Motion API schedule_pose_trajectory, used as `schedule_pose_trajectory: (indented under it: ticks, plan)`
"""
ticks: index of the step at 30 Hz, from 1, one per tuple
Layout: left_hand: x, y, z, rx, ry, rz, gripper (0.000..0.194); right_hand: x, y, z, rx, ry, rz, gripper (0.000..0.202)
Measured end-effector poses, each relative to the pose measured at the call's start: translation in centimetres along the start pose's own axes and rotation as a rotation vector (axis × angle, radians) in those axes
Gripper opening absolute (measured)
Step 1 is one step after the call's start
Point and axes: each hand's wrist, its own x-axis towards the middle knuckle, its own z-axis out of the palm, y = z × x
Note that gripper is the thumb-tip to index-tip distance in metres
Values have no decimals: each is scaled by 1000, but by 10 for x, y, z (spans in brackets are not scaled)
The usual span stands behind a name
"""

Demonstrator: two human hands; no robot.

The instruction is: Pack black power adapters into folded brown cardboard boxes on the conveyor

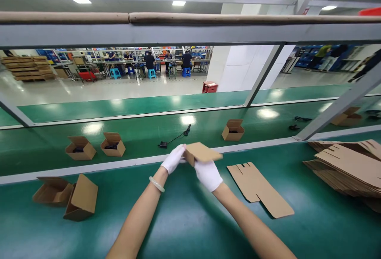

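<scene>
Both my hands wear white gloves and hold a small brown cardboard box above the green table. My left hand grips the box's left end; a pale bangle sits on that wrist. My right hand holds the box from below on its near side. The box looks partly folded, its top panel tilted toward me. A flat unfolded box blank lies on the table just right of my right hand.
A tall stack of flat blanks sits at the right edge. Two folded boxes lie at the near left. On the conveyor belt beyond are open boxes and a black adapter with cable. Seated people work far behind.
</scene>
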Motion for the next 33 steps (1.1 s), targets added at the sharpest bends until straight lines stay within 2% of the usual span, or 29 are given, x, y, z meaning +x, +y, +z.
schedule_pose_trajectory:
  ticks: [3,4,5,8,12,14,16,18,20,22,24,26,28,30,33]
  plan:
    - [22,-12,-45,209,220,13,59,-2,27,-10,-125,-194,29,26]
    - [30,-17,-62,375,301,-9,65,-5,35,-14,-165,-243,51,25]
    - [37,-23,-79,531,331,-53,69,-7,41,-18,-196,-277,74,25]
    - [49,-43,-115,692,277,-125,60,-11,46,-33,-274,-306,152,19]
    - [46,-57,-131,649,219,-86,37,-7,25,-44,-306,-131,223,19]
    - [43,-57,-131,607,196,-45,35,-2,9,-41,-236,-92,171,19]
    - [40,-51,-127,555,176,4,40,5,-4,-33,-155,-133,110,20]
    - [37,-38,-119,328,185,111,46,15,-12,-22,-82,-174,87,20]
    - [33,-18,-106,-91,186,279,48,27,-19,-11,0,-185,100,29]
    - [25,8,-90,-509,137,421,45,39,-27,-1,106,-188,130,44]
    - [13,35,-73,-713,55,451,40,48,-40,6,247,-210,158,60]
    - [0,57,-57,-792,9,417,37,50,-57,12,423,-272,177,70]
    - [-14,72,-45,-827,-6,391,34,45,-74,16,587,-367,188,61]
    - [-26,79,-37,-850,-5,390,33,37,-87,18,724,-436,184,38]
    - [-36,82,-35,-856,39,396,32,24,-91,12,912,-432,157,9]
